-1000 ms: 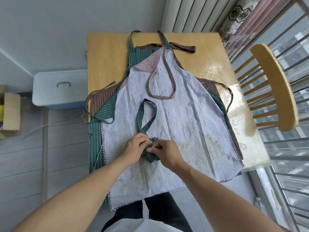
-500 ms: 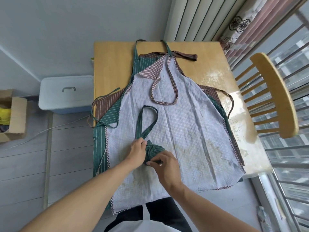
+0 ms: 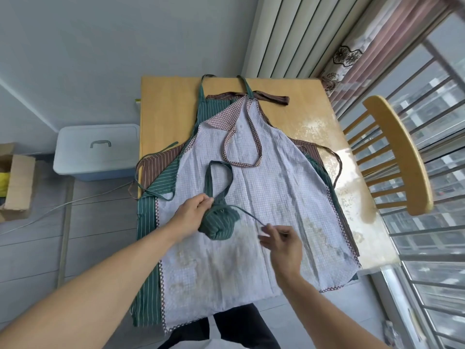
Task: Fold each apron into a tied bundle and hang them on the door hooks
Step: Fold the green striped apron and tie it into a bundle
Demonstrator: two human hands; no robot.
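1. The green striped bundle (image 3: 219,224) lay on top of the pale checked apron (image 3: 264,197), near the middle of the wooden surface (image 3: 171,109), its rounded bulk toward the person and its neck toward the far edge.
2. From that neck a green loop (image 3: 218,175) ran away from the person, so the long axis of bundle and loop went roughly near to far, tilted slightly left.
3. The left hand (image 3: 193,215) gripped the bundle at its upper left side, fingers curled round the neck.
4. The right hand (image 3: 280,238) pinched a thin green tie (image 3: 247,213) between thumb and fingers (the hand was blurred); the tie stretched taut from the bundle's neck down to the right.
5. The pale checked apron lay flat with its bib at the far end and its hem hanging over the near edge of the surface, over a green striped apron (image 3: 148,260) and a brown striped apron (image 3: 161,165) whose edges showed at the left and right.
6. Bare wood showed at the far left corner and along the right side.
7. A wooden chair (image 3: 400,157) stood close to the right edge, and a white lidded bin (image 3: 97,149) sat on the floor just beside the left edge.
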